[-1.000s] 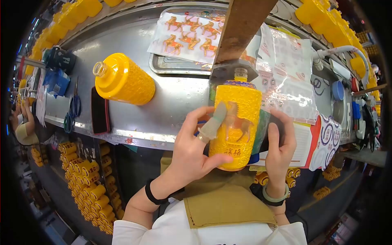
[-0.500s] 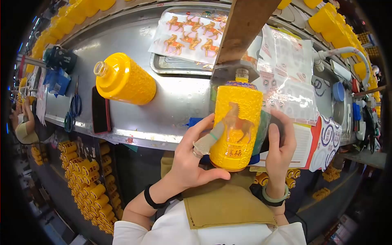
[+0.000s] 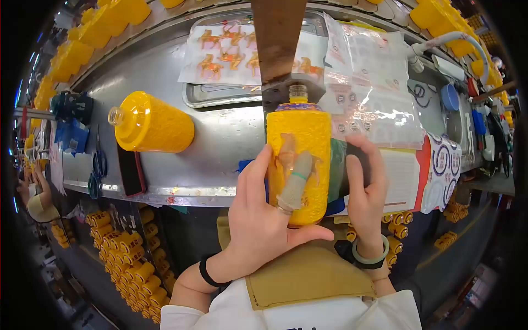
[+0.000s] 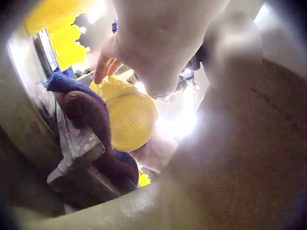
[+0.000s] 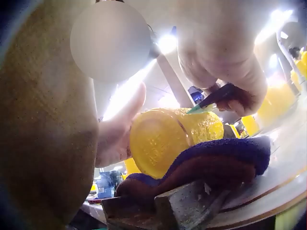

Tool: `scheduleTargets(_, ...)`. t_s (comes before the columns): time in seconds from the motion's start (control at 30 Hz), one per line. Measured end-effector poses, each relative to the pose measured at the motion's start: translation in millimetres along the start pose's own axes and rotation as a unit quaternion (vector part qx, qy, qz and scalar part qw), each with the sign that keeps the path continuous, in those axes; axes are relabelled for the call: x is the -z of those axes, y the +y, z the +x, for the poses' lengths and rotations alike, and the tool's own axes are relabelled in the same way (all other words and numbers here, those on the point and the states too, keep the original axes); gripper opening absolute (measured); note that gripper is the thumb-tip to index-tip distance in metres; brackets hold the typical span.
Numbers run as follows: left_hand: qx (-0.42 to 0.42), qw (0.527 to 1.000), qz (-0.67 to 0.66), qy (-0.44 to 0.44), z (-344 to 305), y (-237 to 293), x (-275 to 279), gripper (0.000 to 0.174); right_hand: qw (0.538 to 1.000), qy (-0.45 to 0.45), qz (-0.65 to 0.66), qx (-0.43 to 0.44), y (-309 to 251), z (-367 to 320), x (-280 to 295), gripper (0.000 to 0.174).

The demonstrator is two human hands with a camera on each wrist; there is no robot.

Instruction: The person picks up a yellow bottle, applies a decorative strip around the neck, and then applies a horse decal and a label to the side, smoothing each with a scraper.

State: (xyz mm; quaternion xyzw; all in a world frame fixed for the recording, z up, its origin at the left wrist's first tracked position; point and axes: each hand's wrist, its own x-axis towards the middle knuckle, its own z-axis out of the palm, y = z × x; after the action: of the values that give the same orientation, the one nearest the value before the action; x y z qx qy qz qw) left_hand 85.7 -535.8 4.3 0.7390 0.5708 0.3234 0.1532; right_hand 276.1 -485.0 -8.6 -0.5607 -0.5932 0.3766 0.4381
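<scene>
Steel bench, clock centred on the bottle being worked on, 12 straight ahead of the person. Wooden post rises around 12. Steel tray at 11, with a horse-decal sheet laid over it. Glossy transparent sheets at 1 to 2, small blue cup at 2, purple-scroll sheet at 3. Spare yellow bottle between 9 and 10, bare glass neck tipped left; phone and scissors at 9. More yellow bottles line the far edge, 10 to 11. Stacked yellow pieces down by the floor at 8. Another person's arm way out at 9.

Embossed yellow bottle lies right in front of the person, neck toward 12, base toward 6 — resting on a blue cloth pad. Horse decal on its upper face.

Left hand comes in from 8: fingers laid along the bottle's side, a capped finger pressed across the decal, thumb stretched out straight by the base. Right hand at 4 — pinching a black scraper, green edge right by the bottle; can't tell if it touches.
</scene>
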Motion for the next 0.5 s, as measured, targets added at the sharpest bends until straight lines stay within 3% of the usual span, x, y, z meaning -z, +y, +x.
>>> scheduleTargets(0.03, -0.008, 0.998, 0.055, -0.002, 0.7, 3.4, 0.0, 0.104, 1.000, -0.001, -0.009, 0.029, 2.3, 0.2, 0.6, 0.022)
scheduleTargets(0.27, -0.012, 0.992, 0.125, -0.027, 3.2, 19.5, -3.1, 0.098, 0.999, -0.041, 0.011, -0.020, -0.7, -2.9, 5.9, 0.027)
scheduleTargets(0.4, -0.016, 0.995, 0.092, -0.019, 2.5, 14.5, -3.1, 0.098, 0.998, -0.050, 0.009, -0.030, -0.9, -1.8, 8.3, 0.027)
scheduleTargets(0.5, -0.008, 1.000, -0.002, 0.012, -9.3, -3.1, -9.6, 0.100, 0.999, -0.021, 0.002, 0.024, 0.9, 1.3, 6.3, 0.023)
